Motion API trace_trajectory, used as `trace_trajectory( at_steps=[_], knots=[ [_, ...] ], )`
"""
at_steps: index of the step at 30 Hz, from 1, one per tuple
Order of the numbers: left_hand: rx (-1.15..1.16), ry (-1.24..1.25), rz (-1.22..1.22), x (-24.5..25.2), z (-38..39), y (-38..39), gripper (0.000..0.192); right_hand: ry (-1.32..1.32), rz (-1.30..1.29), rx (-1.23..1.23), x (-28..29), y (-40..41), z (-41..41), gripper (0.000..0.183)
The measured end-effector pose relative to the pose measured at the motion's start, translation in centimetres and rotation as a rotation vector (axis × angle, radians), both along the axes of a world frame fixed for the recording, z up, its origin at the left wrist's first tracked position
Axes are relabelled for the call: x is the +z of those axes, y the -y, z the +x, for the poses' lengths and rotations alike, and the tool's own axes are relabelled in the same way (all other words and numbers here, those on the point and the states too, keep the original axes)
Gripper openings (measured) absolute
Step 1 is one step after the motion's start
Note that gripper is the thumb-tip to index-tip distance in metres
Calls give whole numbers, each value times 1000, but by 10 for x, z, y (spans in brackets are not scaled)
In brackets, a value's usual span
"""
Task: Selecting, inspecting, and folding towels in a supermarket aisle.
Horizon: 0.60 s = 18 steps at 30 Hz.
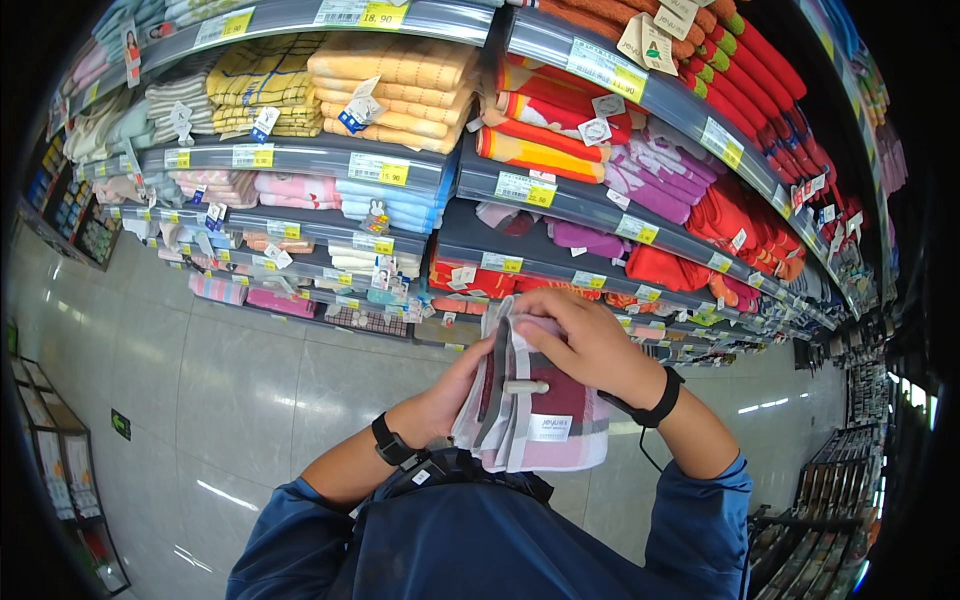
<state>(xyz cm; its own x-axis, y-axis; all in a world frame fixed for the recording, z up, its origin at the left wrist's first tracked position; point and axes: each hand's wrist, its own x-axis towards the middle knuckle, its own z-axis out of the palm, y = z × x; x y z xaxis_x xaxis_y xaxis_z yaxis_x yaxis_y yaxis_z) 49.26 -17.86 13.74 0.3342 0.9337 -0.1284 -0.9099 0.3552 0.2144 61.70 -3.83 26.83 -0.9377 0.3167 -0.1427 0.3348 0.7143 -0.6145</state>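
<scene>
A folded towel (585, 450) in pink, maroon and grey checks is held up before my chest. My left hand (448, 394) supports its left side, the fingers hidden behind the cloth. At its top, my right hand (581, 337) grips the folded layers, thumb towards me. A white sewn label (550, 428) with writing lies on the towel's front, below a small pale plastic clip or tag fastener (526, 387). Several loose fold edges show on the left side. Each wrist wears a black band.
Ahead, shelves (495, 160) carry stacked folded towels, among them yellow-orange towels (390, 90) and purple towels (660, 176). Price labels line the shelf edges. Grey tiled floor (247, 375) lies below. A low rack with boxes (56, 450) stands left, and display racks (832, 480) stand right.
</scene>
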Motion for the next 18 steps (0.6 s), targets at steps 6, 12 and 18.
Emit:
trace_trajectory(
  at_steps=[6,12,18],
  knots=[
    [35,31,40,-13,0,6,59,-301,446,3,16,40,35,61],
    [127,-64,98,2,17,-3,54,-237,532,-288,-25,97,58,97],
    [323,-265,83,15,35,-14,60,-314,555,-521,-32,98,57,83]
  ],
)
